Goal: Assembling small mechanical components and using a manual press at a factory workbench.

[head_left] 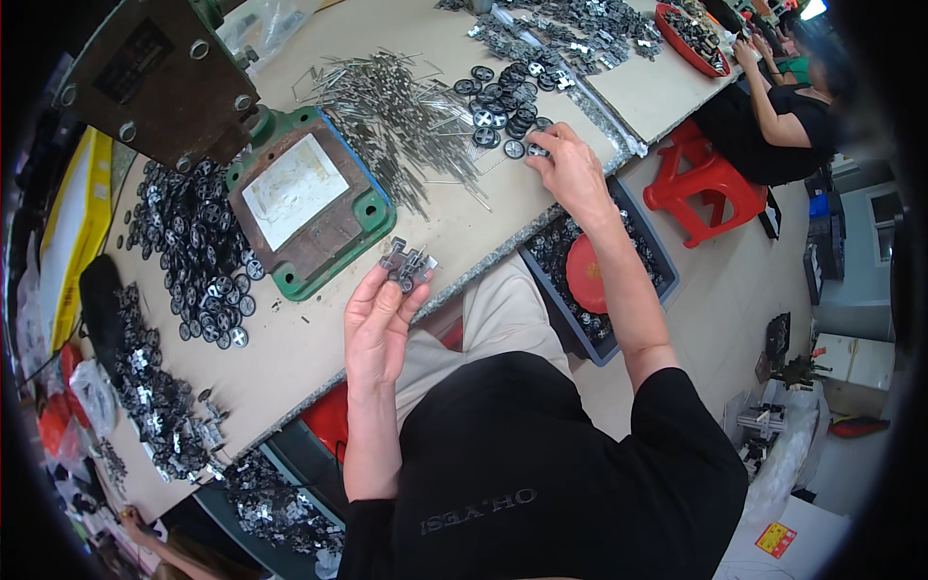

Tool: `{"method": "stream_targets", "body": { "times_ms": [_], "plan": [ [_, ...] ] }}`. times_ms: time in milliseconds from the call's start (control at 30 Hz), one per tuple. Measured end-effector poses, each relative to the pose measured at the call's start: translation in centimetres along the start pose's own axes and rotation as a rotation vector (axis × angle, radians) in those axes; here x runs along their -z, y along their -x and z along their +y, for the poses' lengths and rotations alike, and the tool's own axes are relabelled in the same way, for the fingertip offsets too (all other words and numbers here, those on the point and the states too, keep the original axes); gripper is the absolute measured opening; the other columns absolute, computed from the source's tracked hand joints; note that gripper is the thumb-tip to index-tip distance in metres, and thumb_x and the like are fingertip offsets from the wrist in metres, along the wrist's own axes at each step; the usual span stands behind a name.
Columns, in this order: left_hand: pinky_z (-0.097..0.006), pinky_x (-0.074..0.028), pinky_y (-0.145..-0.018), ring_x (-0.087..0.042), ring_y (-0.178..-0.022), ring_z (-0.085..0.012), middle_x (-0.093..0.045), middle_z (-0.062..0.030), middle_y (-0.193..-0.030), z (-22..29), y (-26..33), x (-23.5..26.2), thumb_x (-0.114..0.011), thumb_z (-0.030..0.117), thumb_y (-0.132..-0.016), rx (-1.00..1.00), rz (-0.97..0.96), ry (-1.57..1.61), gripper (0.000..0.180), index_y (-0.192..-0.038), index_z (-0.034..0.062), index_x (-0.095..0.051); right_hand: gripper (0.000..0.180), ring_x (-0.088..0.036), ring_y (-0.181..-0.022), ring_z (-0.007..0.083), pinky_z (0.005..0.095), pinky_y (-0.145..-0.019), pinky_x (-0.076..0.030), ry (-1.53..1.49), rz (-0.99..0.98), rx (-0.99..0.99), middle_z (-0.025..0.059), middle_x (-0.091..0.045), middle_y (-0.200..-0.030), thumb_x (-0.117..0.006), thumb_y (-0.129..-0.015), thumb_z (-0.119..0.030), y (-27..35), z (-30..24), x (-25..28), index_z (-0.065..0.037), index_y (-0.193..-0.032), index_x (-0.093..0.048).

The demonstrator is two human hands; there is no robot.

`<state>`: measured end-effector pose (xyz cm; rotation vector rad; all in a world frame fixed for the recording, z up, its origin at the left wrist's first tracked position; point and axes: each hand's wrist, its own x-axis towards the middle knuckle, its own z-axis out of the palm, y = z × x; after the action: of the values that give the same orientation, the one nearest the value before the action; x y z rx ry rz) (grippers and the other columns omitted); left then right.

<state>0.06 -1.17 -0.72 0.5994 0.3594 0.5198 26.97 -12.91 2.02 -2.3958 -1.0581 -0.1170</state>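
Observation:
My left hand (380,314) is closed on a small dark plastic chassis part (407,265), held up in front of the green press base (363,211). My right hand (574,172) reaches to the far edge of a pile of small black wheels (503,101). Its thumb and fingertips pinch together at a wheel with a silver hub (536,150). Left of that pile lies a heap of thin metal axle rods (391,111). A second, larger heap of black wheels (198,251) spreads on the table left of the press.
A grey crate (667,280) of dark parts with a red dish (586,275) stands beside my right leg. Beyond it is a red stool (704,184). More chassis parts (570,34) lie at the back, near a red basin (691,41). A co-worker (788,111) sits at far right.

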Motion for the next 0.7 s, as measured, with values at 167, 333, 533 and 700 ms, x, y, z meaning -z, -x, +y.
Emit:
{"method": "stream_targets", "body": {
  "times_ms": [167,333,533,700],
  "plan": [
    [-0.033,-0.051,-0.087,-0.058,-0.103,-0.0301,-0.059,-0.0176,-0.11,0.2,0.1,-0.3,-0.05,0.008,-0.09,0.011,0.001,-0.022,0.028,-0.117,-0.0004,-0.051,0.022,-0.059,-0.08,0.0322,0.0373,-0.073,-0.047,-0.04,-0.023,0.173,0.0137,-0.057,-0.094,-0.064,-0.075,-0.007,-0.2,0.3,-0.3,-0.004,-0.097,-0.061],
    [-0.034,-0.052,-0.086,-0.058,-0.102,-0.0307,-0.059,-0.0177,-0.11,0.1,0.0,-0.1,-0.05,0.009,-0.091,0.012,-0.032,-0.019,0.026,-0.115,-0.0003,-0.052,0.024,-0.058,-0.08,0.0316,0.0363,-0.071,-0.046,-0.202,-0.225,0.26,0.0139,-0.056,-0.091,-0.063,-0.074,-0.003,1.4,-1.0,0.7,-0.002,-0.098,-0.059],
    [-0.035,-0.052,-0.086,-0.059,-0.102,-0.0306,-0.058,-0.0192,-0.11,0.1,0.2,-0.3,-0.05,0.01,-0.091,0.034,-0.049,-0.021,0.028,-0.117,-0.0013,-0.05,0.027,-0.058,-0.075,0.0259,0.0327,-0.069,-0.046,-0.035,-0.279,0.357,0.0126,-0.057,-0.09,-0.062,-0.075,-0.003,1.2,-1.7,0.6,0.001,-0.102,-0.058],
    [-0.033,-0.053,-0.084,-0.06,-0.099,-0.027,-0.059,-0.0161,-0.109,0.2,0.2,-0.8,-0.05,0.007,-0.09,0.049,-0.032,-0.037,0.029,-0.117,-0.0047,-0.049,0.027,-0.057,-0.079,0.0118,0.0259,-0.074,-0.047,-0.722,-0.508,0.26,0.0066,-0.057,-0.089,-0.059,-0.085,-0.01,2.0,-5.2,1.2,0.002,-0.109,-0.056]
  ]
}}
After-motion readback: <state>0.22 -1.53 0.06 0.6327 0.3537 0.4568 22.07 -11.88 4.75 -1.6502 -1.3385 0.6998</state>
